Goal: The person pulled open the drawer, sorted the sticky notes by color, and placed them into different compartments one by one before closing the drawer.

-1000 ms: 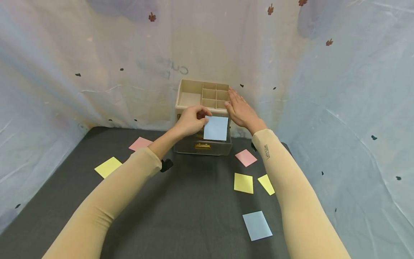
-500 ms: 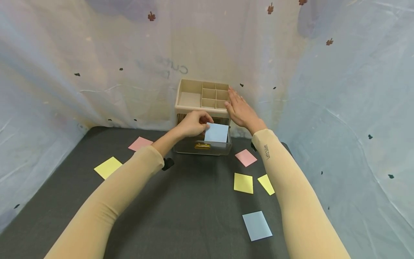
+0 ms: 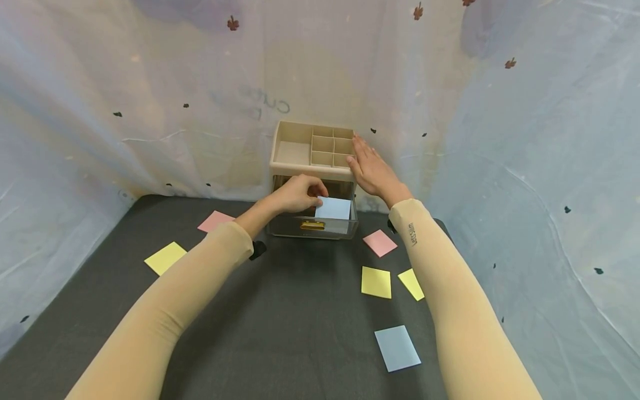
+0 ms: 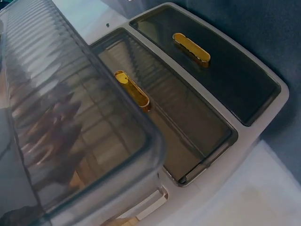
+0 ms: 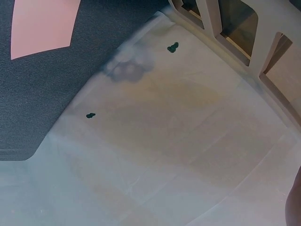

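Note:
In the head view my left hand [image 3: 298, 194] pinches a light blue paper square [image 3: 334, 205] by its left edge. The square's lower part dips behind the clear front of a pulled-out smoky drawer [image 3: 287, 227], which has a gold handle [image 3: 312, 225]. This drawer belongs to a beige desktop organizer [image 3: 312, 169] with an open compartment tray on top. My right hand [image 3: 372, 171] lies with straight fingers against the organizer's right side. The left wrist view shows the pulled-out drawer [image 4: 108, 141] from near, with two shut drawers [image 4: 188, 113] beneath it.
On the dark table lie a pink square [image 3: 380, 243], two yellow squares including one [image 3: 376, 282] near the middle, and a blue square [image 3: 397, 348] at right. Another pink [image 3: 215, 220] and yellow square [image 3: 166, 258] lie left, partly behind my sleeve. A pale curtain [image 3: 200, 155] hangs behind the organizer.
My left hand has come down slightly, lowering the blue paper square from in front of the organizer to partly inside the drawer. The right hand has stayed in place.

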{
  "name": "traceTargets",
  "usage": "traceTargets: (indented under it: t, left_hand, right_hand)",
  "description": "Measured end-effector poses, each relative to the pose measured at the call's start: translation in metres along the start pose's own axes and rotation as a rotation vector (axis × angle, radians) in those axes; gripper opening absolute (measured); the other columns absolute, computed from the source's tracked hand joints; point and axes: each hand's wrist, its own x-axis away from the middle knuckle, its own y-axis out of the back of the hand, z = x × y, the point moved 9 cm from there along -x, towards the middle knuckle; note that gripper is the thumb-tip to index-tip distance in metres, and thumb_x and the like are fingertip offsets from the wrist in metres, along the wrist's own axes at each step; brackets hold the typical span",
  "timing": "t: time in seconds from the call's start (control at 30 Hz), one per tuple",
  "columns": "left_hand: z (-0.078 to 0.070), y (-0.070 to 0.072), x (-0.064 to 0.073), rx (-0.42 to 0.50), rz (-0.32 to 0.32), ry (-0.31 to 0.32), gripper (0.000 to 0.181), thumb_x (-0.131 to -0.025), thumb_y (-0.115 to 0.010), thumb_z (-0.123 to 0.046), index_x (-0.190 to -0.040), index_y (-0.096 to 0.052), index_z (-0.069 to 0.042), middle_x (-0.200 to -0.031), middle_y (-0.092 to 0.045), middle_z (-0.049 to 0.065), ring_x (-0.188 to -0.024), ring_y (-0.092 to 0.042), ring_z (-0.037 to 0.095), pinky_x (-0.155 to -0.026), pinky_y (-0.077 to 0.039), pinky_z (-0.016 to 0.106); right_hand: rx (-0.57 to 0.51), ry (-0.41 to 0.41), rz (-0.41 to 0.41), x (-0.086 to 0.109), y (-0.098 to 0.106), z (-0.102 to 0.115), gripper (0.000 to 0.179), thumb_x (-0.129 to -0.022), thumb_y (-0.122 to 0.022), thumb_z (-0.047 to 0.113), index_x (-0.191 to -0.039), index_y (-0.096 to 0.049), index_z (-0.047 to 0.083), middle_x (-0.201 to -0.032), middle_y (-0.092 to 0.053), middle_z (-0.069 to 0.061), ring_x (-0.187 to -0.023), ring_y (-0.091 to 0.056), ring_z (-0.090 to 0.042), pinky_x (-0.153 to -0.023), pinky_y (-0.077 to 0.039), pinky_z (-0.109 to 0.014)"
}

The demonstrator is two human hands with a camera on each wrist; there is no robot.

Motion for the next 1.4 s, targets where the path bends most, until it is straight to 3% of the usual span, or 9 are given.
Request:
traceTargets:
  t: [0.27,0.97,1.2,1.4]
  left_hand:
    - [0.0,-0.006,-0.003,-0.144,0.044,-0.029,0.023,-0.097,-0.075,-0.008,-0.119,-0.074,-0.005,-0.113,-0.074,0.009,-0.105,-0.067,0.026,-0.094,-0.055,0.041]
    - [0.006,-0.018,-0.005,-0.224,0.114,0.013,0.023,-0.094,-0.079,-0.009,-0.117,-0.075,-0.004,-0.108,-0.072,0.01,-0.1,-0.067,0.024,-0.087,-0.057,0.037]
    - [0.007,-0.017,-0.005,-0.221,0.105,0.012,0.028,-0.095,-0.078,-0.01,-0.122,-0.073,-0.005,-0.11,-0.071,0.009,-0.102,-0.065,0.024,-0.088,-0.056,0.038]
    - [0.007,-0.013,-0.004,-0.225,0.038,-0.026,0.023,-0.101,-0.071,-0.014,-0.123,-0.073,-0.008,-0.113,-0.072,0.006,-0.104,-0.068,0.022,-0.091,-0.056,0.04]
  right_hand:
    - [-0.008,0.012,-0.008,0.0,0.0,0.0,0.072,-0.113,-0.015,0.05,-0.167,-0.001,0.004,-0.175,0.001,-0.008,-0.161,-0.001,-0.024,-0.13,-0.004,-0.042]
    - [-0.015,0.008,0.002,0.003,0.001,0.0,0.07,-0.114,-0.017,0.046,-0.166,-0.001,0.002,-0.175,0.001,-0.01,-0.161,-0.001,-0.025,-0.13,-0.004,-0.043]
    - [-0.034,-0.002,-0.003,0.002,-0.003,-0.002,0.069,-0.114,-0.019,0.045,-0.167,-0.001,0.004,-0.175,0.002,-0.008,-0.161,0.0,-0.023,-0.13,-0.005,-0.043]
    - [-0.012,-0.003,-0.049,0.003,-0.009,-0.002,0.066,-0.114,-0.022,0.041,-0.167,-0.007,0.003,-0.175,-0.003,-0.008,-0.161,-0.005,-0.026,-0.13,-0.009,-0.047]
